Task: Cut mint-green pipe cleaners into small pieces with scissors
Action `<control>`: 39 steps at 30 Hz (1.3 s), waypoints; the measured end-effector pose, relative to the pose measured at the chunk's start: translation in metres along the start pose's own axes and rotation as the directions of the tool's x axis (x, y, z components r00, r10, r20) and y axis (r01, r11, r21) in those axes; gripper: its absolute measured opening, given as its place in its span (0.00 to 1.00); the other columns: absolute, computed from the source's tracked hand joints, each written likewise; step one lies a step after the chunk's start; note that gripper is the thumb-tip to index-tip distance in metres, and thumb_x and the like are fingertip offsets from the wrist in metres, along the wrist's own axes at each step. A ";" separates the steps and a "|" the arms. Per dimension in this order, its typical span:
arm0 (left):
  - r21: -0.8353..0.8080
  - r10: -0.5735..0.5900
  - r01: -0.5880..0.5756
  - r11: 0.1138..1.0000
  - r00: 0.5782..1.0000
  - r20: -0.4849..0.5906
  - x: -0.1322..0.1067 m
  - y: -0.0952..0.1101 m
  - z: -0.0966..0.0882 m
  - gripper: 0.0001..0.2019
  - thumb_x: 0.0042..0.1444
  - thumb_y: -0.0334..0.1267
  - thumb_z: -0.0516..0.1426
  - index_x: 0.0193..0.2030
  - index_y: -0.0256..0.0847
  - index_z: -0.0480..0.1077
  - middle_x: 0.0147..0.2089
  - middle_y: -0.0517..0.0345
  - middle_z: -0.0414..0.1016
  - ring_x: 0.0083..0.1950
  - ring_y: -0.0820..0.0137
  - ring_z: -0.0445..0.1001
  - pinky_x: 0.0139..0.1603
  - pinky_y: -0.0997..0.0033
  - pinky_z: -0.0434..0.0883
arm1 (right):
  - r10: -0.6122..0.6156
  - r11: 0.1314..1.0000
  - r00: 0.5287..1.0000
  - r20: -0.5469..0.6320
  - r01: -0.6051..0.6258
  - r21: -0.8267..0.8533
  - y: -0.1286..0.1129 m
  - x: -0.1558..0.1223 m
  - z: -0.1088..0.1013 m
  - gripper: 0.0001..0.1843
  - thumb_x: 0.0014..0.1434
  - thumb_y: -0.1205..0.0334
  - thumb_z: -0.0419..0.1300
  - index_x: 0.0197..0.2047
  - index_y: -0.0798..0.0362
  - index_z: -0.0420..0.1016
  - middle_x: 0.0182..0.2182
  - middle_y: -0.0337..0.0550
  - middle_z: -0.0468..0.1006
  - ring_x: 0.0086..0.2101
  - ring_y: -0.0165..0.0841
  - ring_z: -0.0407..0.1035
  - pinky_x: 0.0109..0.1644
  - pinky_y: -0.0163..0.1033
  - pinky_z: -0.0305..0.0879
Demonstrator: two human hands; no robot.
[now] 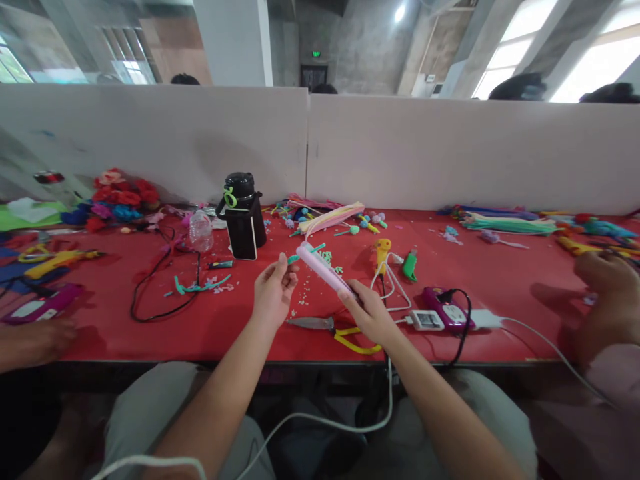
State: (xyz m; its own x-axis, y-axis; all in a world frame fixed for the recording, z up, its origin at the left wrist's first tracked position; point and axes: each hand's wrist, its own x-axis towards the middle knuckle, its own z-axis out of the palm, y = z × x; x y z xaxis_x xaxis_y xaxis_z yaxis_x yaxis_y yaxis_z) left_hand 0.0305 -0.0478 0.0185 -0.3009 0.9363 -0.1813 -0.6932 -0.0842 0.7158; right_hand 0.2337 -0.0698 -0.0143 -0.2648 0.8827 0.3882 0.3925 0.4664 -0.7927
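My left hand (274, 291) pinches a teal pipe cleaner (294, 259) above the middle of the table. My right hand (367, 310) is wrapped round a slim pink hair straightener (323, 268), which slants up to the left. Its tip meets the pipe cleaner, whose far end sticks out beyond it; I cannot tell whether the plates press on it. Below my hands lie scissors with yellow handles (356, 341). Small green pipe cleaner clippings (327, 257) are scattered just behind the straightener.
A black flask (243, 187) stands behind a propped black phone (241, 233). On the right are a yellow glue gun (382, 253), a green cutter (410, 267) and a purple power strip (453, 313) with cables. Co-workers' hands (605, 273) rest at both sides. A white partition (400, 153) closes the back.
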 end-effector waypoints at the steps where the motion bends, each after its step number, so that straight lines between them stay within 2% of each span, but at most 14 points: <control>1: -0.002 -0.004 0.004 1.000 1.000 0.007 -0.001 -0.002 0.001 0.17 0.43 0.41 0.77 0.29 0.35 0.76 0.26 0.57 0.80 0.25 0.80 0.73 0.29 0.81 0.72 | 0.000 1.000 1.000 -0.003 0.000 0.002 -0.001 0.000 0.002 0.20 0.70 0.43 0.52 0.34 0.48 0.64 0.23 0.34 0.63 0.24 0.31 0.56 0.29 0.38 0.51; 6: 0.019 -0.037 0.036 0.999 0.998 0.054 -0.006 -0.008 0.004 0.21 0.36 0.43 0.79 0.26 0.35 0.74 0.23 0.60 0.76 0.23 0.82 0.69 0.26 0.83 0.68 | 0.013 1.000 1.000 -0.021 -0.013 0.015 -0.001 -0.001 0.005 0.21 0.71 0.44 0.51 0.32 0.49 0.64 0.22 0.33 0.60 0.24 0.30 0.55 0.29 0.39 0.50; 9: 0.062 -0.045 0.038 0.997 0.994 0.101 -0.008 -0.010 0.003 0.22 0.35 0.45 0.79 0.28 0.35 0.75 0.25 0.60 0.77 0.24 0.81 0.70 0.26 0.82 0.69 | 0.009 1.000 0.999 -0.041 -0.008 0.013 -0.001 -0.002 0.005 0.21 0.71 0.44 0.51 0.31 0.49 0.64 0.22 0.32 0.59 0.23 0.29 0.54 0.28 0.39 0.49; 14: 0.196 -0.029 -0.003 0.981 0.986 0.161 -0.006 -0.009 -0.002 0.21 0.33 0.42 0.79 0.32 0.35 0.80 0.27 0.58 0.79 0.26 0.79 0.72 0.27 0.80 0.69 | 0.013 1.000 0.999 -0.044 -0.013 0.015 -0.002 -0.002 0.003 0.22 0.71 0.44 0.52 0.30 0.48 0.61 0.21 0.32 0.58 0.23 0.29 0.54 0.28 0.38 0.48; 22: 0.266 0.040 -0.082 0.961 0.987 0.157 -0.006 -0.006 0.000 0.15 0.39 0.40 0.77 0.30 0.35 0.80 0.26 0.58 0.78 0.26 0.78 0.71 0.28 0.79 0.68 | 0.029 0.999 0.996 -0.082 -0.026 0.033 -0.003 -0.003 0.003 0.23 0.70 0.43 0.52 0.29 0.48 0.61 0.20 0.33 0.58 0.23 0.30 0.53 0.28 0.39 0.47; 25: 0.272 0.046 -0.091 0.958 0.985 0.166 -0.006 -0.003 0.000 0.14 0.41 0.40 0.76 0.30 0.35 0.80 0.25 0.58 0.78 0.26 0.79 0.70 0.28 0.79 0.68 | 0.045 0.998 0.995 -0.094 -0.041 0.042 0.001 -0.001 -0.004 0.22 0.69 0.42 0.52 0.30 0.49 0.64 0.21 0.34 0.59 0.23 0.30 0.54 0.28 0.39 0.48; 28: 0.255 0.056 -0.101 0.962 0.982 0.178 -0.006 0.003 -0.001 0.15 0.39 0.41 0.77 0.30 0.35 0.81 0.26 0.57 0.79 0.26 0.80 0.70 0.28 0.81 0.68 | 0.063 0.997 0.985 -0.162 -0.054 0.060 0.012 0.004 -0.017 0.23 0.68 0.40 0.54 0.30 0.50 0.67 0.21 0.35 0.60 0.23 0.30 0.54 0.27 0.39 0.49; 30: 0.241 0.065 -0.105 0.965 0.983 0.171 -0.005 0.008 -0.002 0.16 0.37 0.41 0.77 0.30 0.35 0.81 0.26 0.57 0.79 0.26 0.80 0.71 0.29 0.81 0.69 | 0.100 0.993 0.962 -0.254 -0.080 0.088 0.021 0.008 -0.027 0.25 0.66 0.38 0.56 0.29 0.50 0.68 0.22 0.36 0.61 0.23 0.30 0.55 0.27 0.39 0.50; 34: 0.244 0.068 -0.104 0.964 0.986 0.151 -0.002 0.016 -0.005 0.16 0.36 0.40 0.77 0.30 0.35 0.82 0.27 0.56 0.79 0.28 0.79 0.72 0.31 0.81 0.71 | 0.208 0.953 0.863 -0.460 -0.073 0.294 0.030 0.010 -0.046 0.28 0.62 0.31 0.59 0.32 0.50 0.71 0.18 0.32 0.58 0.20 0.29 0.54 0.24 0.38 0.51; 37: 0.262 0.078 -0.116 0.958 0.986 0.151 0.002 0.018 -0.009 0.16 0.37 0.41 0.77 0.30 0.34 0.81 0.27 0.55 0.79 0.28 0.78 0.72 0.31 0.80 0.70 | 0.196 0.963 0.783 -0.590 -0.039 0.268 0.030 0.015 -0.065 0.29 0.62 0.30 0.59 0.32 0.51 0.71 0.19 0.33 0.62 0.21 0.28 0.56 0.24 0.36 0.53; 39: 0.284 0.082 -0.123 0.951 0.985 0.152 0.004 0.018 -0.014 0.18 0.37 0.43 0.77 0.30 0.34 0.81 0.27 0.55 0.79 0.28 0.78 0.72 0.31 0.79 0.70 | 0.182 0.973 0.733 -0.656 -0.037 0.229 0.032 0.029 -0.088 0.29 0.61 0.30 0.60 0.33 0.51 0.71 0.19 0.32 0.62 0.20 0.28 0.56 0.23 0.35 0.53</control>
State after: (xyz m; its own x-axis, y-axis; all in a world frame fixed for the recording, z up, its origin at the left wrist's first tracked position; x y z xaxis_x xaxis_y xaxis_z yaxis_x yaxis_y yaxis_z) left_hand 0.0076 -0.0498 0.0215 -0.2534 0.9672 -0.0170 -0.4357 -0.0984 0.8947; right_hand 0.3163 -0.0242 0.0125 0.4551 0.7692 0.4486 0.1900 0.4083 -0.8929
